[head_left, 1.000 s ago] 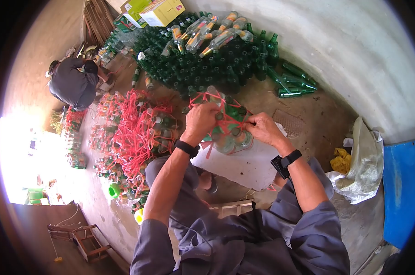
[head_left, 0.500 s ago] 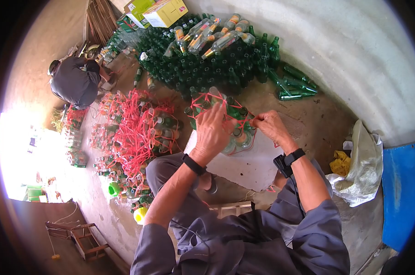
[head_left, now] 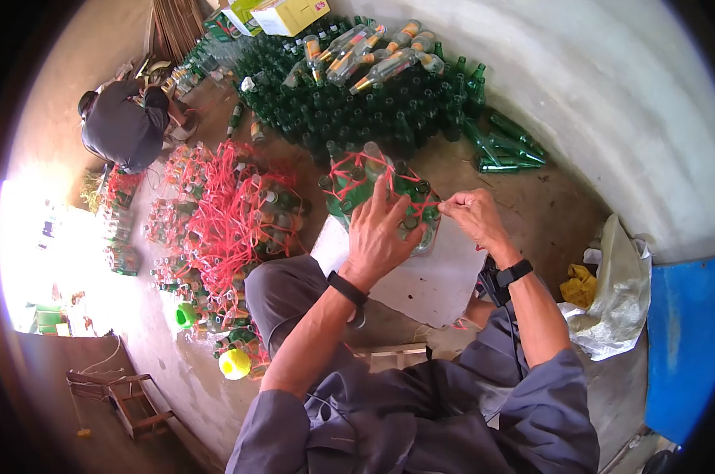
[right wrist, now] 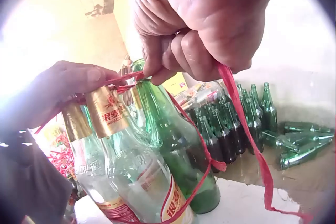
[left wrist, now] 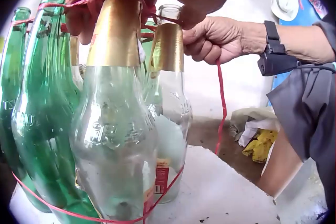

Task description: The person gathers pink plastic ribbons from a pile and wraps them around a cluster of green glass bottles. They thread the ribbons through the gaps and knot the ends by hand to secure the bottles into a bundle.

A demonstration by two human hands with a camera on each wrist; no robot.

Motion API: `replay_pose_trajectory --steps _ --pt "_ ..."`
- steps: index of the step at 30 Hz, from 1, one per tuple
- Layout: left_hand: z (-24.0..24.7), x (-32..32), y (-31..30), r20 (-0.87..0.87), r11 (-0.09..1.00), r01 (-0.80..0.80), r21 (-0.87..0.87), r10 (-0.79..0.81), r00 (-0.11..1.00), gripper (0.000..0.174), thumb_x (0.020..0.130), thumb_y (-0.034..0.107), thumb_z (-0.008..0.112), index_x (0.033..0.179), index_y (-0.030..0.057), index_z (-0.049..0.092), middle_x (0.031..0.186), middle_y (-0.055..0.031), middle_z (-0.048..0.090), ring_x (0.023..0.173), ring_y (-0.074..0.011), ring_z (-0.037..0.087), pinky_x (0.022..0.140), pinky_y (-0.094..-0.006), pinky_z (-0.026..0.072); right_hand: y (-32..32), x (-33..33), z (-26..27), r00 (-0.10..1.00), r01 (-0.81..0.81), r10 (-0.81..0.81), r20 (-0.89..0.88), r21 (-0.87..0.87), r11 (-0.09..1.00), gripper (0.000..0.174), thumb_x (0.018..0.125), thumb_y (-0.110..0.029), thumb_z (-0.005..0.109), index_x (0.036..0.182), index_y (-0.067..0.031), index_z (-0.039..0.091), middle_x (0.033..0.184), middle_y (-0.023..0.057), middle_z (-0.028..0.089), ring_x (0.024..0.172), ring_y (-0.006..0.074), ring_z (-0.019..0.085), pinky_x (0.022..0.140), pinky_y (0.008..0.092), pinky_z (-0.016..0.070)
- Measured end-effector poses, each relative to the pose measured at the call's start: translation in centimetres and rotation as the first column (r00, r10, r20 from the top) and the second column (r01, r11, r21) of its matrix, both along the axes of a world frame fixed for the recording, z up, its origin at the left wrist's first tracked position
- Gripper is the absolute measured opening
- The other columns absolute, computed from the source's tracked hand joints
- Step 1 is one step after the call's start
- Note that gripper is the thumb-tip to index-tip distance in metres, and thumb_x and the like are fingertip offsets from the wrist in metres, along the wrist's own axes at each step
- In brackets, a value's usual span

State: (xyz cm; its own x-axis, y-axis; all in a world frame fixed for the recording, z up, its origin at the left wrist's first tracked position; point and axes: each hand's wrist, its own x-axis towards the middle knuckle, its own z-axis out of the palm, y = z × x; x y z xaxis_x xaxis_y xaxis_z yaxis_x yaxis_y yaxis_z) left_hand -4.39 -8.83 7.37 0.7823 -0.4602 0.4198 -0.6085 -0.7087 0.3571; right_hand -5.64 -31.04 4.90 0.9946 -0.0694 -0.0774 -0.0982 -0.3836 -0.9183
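Note:
A bundle of green and clear glass bottles [head_left: 348, 189] stands on a white slab [head_left: 413, 288], tied round the necks and lower down with red plastic ribbon [right wrist: 247, 121]. Gold foil wraps the necks of the clear bottles [left wrist: 115, 113] nearest the left wrist view. Spread fingers of my left hand [head_left: 379, 233] lie over the bottle tops, touching the ribbon there. To the right of the bundle, my right hand [head_left: 476, 217] pinches the ribbon between thumb and forefinger, pulled taut from the necks. A loose ribbon end hangs down below that hand.
Rows of green bottles [head_left: 333, 110] fill the floor ahead, with several clear ones lying on top. Red-tied bundles [head_left: 223, 221] stand at left. Another person [head_left: 124, 126] crouches far left. A whitish sack [head_left: 616, 292] and a blue panel [head_left: 685, 347] are at right.
My left hand has let go of the ribbon at the tops and shifted right, its fingers now spread. The right hand, still pinching ribbon, has moved slightly right.

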Motion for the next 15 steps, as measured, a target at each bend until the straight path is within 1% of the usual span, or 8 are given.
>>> replay_pose_trajectory --steps 3,4,6,9,10,12,13,15 --pt "0.1 0.8 -0.3 0.030 1.000 -0.017 -0.007 0.017 0.999 0.052 0.073 0.034 0.079 0.116 0.0083 0.068 0.144 -0.0249 0.046 0.105 -0.0327 0.064 0.092 -0.0442 0.0486 0.1 0.3 1.3 0.978 0.002 0.032 0.207 -0.160 0.987 0.019 0.085 -0.018 0.072 0.080 0.0001 0.071 0.065 0.0131 0.064 0.056 0.0229 0.060 0.055 0.0362 0.0460" --pt "0.1 0.9 -0.3 0.039 1.000 -0.012 -0.009 0.012 0.999 0.051 0.073 0.034 0.079 0.115 0.0077 0.068 0.144 -0.0248 0.046 0.103 -0.0328 0.065 0.091 -0.0439 0.0492 0.0 0.4 2.1 0.978 -0.007 0.042 0.206 -0.170 0.985 0.019 0.085 -0.018 0.072 0.080 0.0001 0.071 0.065 0.0131 0.064 0.056 0.0229 0.060 0.055 0.0362 0.0460" --pt "0.0 1.0 -0.1 0.046 1.000 -0.019 -0.023 0.020 0.999 0.050 0.073 0.033 0.078 0.114 0.0071 0.068 0.144 -0.0248 0.045 0.101 -0.0329 0.065 0.090 -0.0436 0.0498 -0.3 0.6 4.1 0.916 0.001 0.170 0.363 -0.427 0.904 0.014 0.083 -0.013 0.070 0.076 -0.0016 0.068 0.069 0.0144 0.064 0.062 0.0322 0.063 0.056 0.0404 0.0476" --pt "0.1 1.3 -0.1 0.020 0.999 0.008 -0.044 -0.007 1.000 0.048 0.072 0.030 0.078 0.113 0.0056 0.068 0.144 -0.0259 0.045 0.098 -0.0339 0.067 0.086 -0.0436 0.0519 0.3 1.7 6.5 0.832 -0.054 0.351 0.430 -0.566 0.822 0.009 0.080 -0.009 0.068 0.074 -0.0036 0.067 0.070 0.0139 0.063 0.066 0.0351 0.063 0.057 0.0432 0.0483" --pt "-0.1 1.4 -0.1 0.014 0.998 0.024 -0.058 -0.024 1.000 0.049 0.072 0.030 0.078 0.113 0.0047 0.066 0.143 -0.0280 0.044 0.099 -0.0359 0.066 0.083 -0.0457 0.0524 0.7 2.3 7.3 0.831 -0.060 0.359 0.425 -0.572 0.818 0.009 0.080 -0.009 0.068 0.074 -0.0036 0.067 0.070 0.0139 0.063 0.066 0.0351 0.063 0.057 0.0432 0.0483" --pt "-0.4 1.3 0.0 -0.004 0.996 0.043 -0.073 -0.043 0.999 0.049 0.073 0.030 0.077 0.113 0.0037 0.064 0.141 -0.0301 0.044 0.099 -0.0379 0.064 0.080 -0.0478 0.0528 1.8 4.3 8.2 0.716 -0.099 0.591 0.372 -0.783 0.614 0.005 0.077 -0.007 0.067 0.072 -0.0056 0.068 0.071 0.0139 0.063 0.066 0.0354 0.063 0.058 0.0435 0.0490" --pt "-0.4 1.4 0.0 0.004 0.996 0.047 -0.080 -0.047 0.999 0.050 0.072 0.029 0.077 0.112 0.0029 0.064 0.141 -0.0306 0.044 0.099 -0.0383 0.064 0.081 -0.0482 0.0528 2.5 5.3 8.2 0.719 -0.102 0.591 0.366 -0.785 0.610 0.005 0.077 -0.007 0.067 0.072 -0.0056 0.068 0.071 0.0139 0.063 0.066 0.0354 0.063 0.058 0.0435 0.0490" --pt "-0.3 1.6 -0.1 0.011 0.994 0.053 -0.093 -0.052 0.999 0.050 0.072 0.029 0.077 0.112 0.0021 0.063 0.141 -0.0311 0.043 0.100 -0.0387 0.064 0.082 -0.0486 0.0528 3.5 7.3 8.0 0.720 -0.174 0.652 0.236 -0.848 0.500 0.005 0.073 -0.008 0.068 0.070 -0.0047 0.067 0.071 0.0140 0.065 0.068 0.0355 0.064 0.061 0.0450 0.0502"
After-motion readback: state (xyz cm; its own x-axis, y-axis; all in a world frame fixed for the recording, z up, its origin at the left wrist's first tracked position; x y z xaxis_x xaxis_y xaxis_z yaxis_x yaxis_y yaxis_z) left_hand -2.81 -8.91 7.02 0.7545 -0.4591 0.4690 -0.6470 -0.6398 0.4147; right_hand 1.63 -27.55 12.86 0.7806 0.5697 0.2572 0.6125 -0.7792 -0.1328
